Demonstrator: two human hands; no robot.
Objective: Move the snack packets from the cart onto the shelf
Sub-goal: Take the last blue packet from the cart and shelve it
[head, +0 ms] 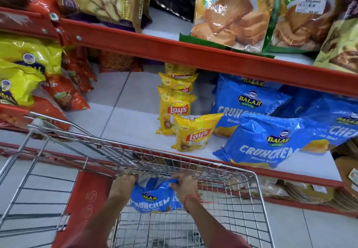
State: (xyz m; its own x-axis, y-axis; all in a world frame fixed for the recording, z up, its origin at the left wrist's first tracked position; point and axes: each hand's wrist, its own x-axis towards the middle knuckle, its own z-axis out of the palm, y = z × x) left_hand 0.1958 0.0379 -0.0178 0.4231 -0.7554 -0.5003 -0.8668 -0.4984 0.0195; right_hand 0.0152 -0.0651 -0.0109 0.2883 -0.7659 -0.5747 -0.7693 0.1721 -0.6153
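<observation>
both hands are reaching down into the wire cart (259,205) and closing on one blue balaji crunchem packet (155,199): the left hand (126,180) is gripping its top left corner, fingers curled down and partly hidden behind the plastic, and the right hand (183,184) is pinching its top right edge. the packet is hanging upright between the two hands, just inside the far rim of the cart, not yet lifted clear of the basket. on the shelf (135,123) beyond, several matching blue crunchem packets (265,141) are already lying at the right, with yellow lay's packets (193,133) standing in a row just left of them, so the stocking is looking well under way. the rest of the cart floor that is showing is looking bare, so this is probably one of the last packets, though the near end is cut off from view. what is remaining is lifting it over the rim and setting it by the blue pile.
</observation>
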